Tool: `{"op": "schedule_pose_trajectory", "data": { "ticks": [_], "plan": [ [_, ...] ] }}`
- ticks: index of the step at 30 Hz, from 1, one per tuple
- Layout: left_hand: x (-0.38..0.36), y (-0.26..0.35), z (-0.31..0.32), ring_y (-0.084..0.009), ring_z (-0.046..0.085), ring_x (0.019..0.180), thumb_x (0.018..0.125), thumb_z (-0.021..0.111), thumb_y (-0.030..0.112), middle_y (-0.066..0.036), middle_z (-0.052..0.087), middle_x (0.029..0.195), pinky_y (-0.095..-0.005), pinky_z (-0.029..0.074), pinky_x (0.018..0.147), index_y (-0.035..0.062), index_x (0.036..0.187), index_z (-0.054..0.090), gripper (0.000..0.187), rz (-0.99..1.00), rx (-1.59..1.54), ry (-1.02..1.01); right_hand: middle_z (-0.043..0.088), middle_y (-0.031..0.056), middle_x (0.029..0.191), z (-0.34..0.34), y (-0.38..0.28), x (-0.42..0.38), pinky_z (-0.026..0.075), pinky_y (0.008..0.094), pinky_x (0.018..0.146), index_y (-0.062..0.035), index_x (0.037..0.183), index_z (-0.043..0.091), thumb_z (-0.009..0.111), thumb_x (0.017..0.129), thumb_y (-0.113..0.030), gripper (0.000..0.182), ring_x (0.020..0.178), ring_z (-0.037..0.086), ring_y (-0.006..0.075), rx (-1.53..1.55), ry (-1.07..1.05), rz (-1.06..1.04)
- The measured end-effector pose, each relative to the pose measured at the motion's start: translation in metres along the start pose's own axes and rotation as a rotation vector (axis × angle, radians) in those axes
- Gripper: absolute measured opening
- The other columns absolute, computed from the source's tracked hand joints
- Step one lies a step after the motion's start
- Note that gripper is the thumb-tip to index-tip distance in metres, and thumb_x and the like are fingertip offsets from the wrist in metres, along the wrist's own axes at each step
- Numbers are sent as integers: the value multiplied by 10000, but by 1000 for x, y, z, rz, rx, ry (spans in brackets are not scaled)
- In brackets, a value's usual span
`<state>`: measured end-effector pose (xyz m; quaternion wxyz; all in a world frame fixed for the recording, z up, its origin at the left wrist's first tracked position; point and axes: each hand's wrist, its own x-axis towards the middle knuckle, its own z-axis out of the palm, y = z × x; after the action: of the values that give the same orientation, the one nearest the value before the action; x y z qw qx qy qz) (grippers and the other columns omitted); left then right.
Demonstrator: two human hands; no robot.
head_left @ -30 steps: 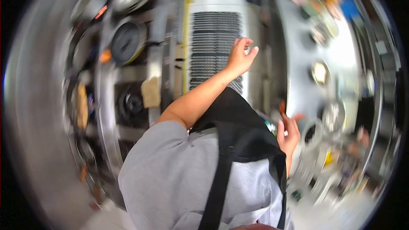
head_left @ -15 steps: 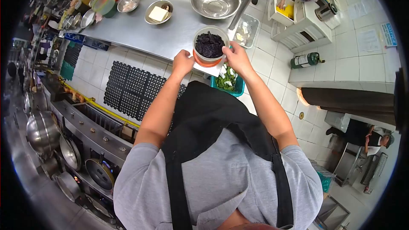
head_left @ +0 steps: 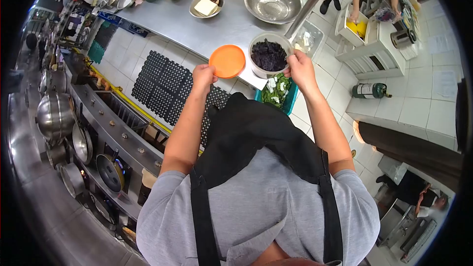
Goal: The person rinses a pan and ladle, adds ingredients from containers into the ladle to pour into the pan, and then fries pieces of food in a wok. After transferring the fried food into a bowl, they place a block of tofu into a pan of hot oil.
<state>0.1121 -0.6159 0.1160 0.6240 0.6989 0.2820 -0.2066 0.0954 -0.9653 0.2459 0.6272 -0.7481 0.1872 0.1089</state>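
Holding: my left hand (head_left: 204, 75) pinches the orange lid (head_left: 227, 61) (already off); my right hand (head_left: 300, 69) grips the tub of dark leaves (head_left: 269, 55) at the steel counter's (head_left: 197, 27) near edge; contents untouched.

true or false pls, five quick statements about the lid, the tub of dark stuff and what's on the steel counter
1. The left hand holds the orange lid off the tub. True.
2. The white tub holds yellow liquid. False: it holds dark purple leafy pieces.
3. The right hand is at the tub's rim. True.
4. The big steel bowl on the counter is full of greens. False: it looks empty; the greens lie in a teal basket below the tub.
5. A small metal bowl on the counter holds a pale block. True.
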Motion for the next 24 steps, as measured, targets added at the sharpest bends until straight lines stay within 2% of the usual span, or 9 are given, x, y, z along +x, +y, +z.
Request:
{"op": "schedule_pose_trajectory", "data": {
  "ticks": [4, 8, 9, 10, 12, 14, 20, 22, 24],
  "plan": [
    [-47, 51, -5, -199, 720, 841, 880, 621, -20, -122, 696, 1029, -307, 622, 713, -80, 1164, 635, 290, 142, -298, 81, 693, 94, 820, 23, 24, 11, 565, 297, 551, 72, 1374, 619, 562, 981, -130, 446, 612, 674, 149, -21, -28, -1],
    [-84, 86, 29, -224, 687, 1100, 850, 622, -57, -142, 690, 1181, -337, 590, 875, -26, 1198, 653, 350, 710, -145, 122, 661, 56, 809, 40, 18, 11, 561, 286, 581, 44, 1391, 610, 575, 1061, -197, 411, 642, 654, 134, -12, -106, 28],
    [-98, 95, 39, -258, 670, 1174, 827, 633, -62, -144, 680, 1201, -378, 579, 951, -3, 1179, 663, 358, 911, -92, 112, 672, 85, 934, 43, 12, 8, 565, 282, 600, 38, 1418, 590, 550, 1109, -325, 478, 699, 671, 146, -30, -141, 21],
    [-108, 98, 44, -258, 670, 1174, 827, 633, -62, -144, 680, 1201, -378, 579, 951, -3, 1179, 663, 358, 910, -94, 116, 672, 85, 934, 44, 11, 7, 565, 282, 600, 38, 1418, 590, 550, 1109, -325, 478, 699, 671, 146, -34, -145, 21],
    [-122, 100, 50, -357, 638, 1248, 781, 656, -55, -153, 672, 1232, -507, 504, 1095, 2, 1134, 661, 358, 1301, 615, 81, 679, 106, 1000, 46, 6, 4, 559, 282, 610, 33, 1471, 549, 523, 1105, -499, 646, 745, 685, 164, 260, -135, 91],
    [-122, 92, 60, -378, 629, 1242, 738, 681, -34, -160, 666, 1210, -517, 489, 1106, 7, 1106, 668, 370, 1369, 682, 44, 663, 119, 1068, 48, -1, -1, 555, 276, 610, 16, 1472, 546, 453, 1108, -584, 708, 781, 682, 166, 225, -138, 81],
    [-135, 80, 42, -391, 616, 1292, 670, 674, 7, -180, 674, 1222, -531, 476, 1127, -10, 1092, 685, 423, 1313, 672, -89, 733, 137, 1105, 71, 14, 7, 587, 304, 665, 15, 1414, 586, 612, 1084, -403, 534, 824, 707, 173, 33, -146, -43],
    [-128, 51, 38, -419, 624, 1283, 649, 671, 20, -214, 690, 1224, -509, 528, 1077, -32, 1068, 698, 424, 1277, 500, -121, 735, 148, 1137, 62, 36, 2, 604, 325, 731, 21, 1397, 593, 597, 1096, -370, 493, 920, 726, 200, -118, -129, -171],
    [-133, 44, 35, -420, 637, 1256, 696, 686, 25, -207, 699, 1247, -501, 534, 1058, -4, 1096, 709, 402, 1302, 398, -164, 704, 163, 1260, 52, 39, -5, 623, 366, 834, 22, 1379, 590, 557, 1120, -296, 411, 1064, 719, 240, 76, -199, -82]
  ]
}}
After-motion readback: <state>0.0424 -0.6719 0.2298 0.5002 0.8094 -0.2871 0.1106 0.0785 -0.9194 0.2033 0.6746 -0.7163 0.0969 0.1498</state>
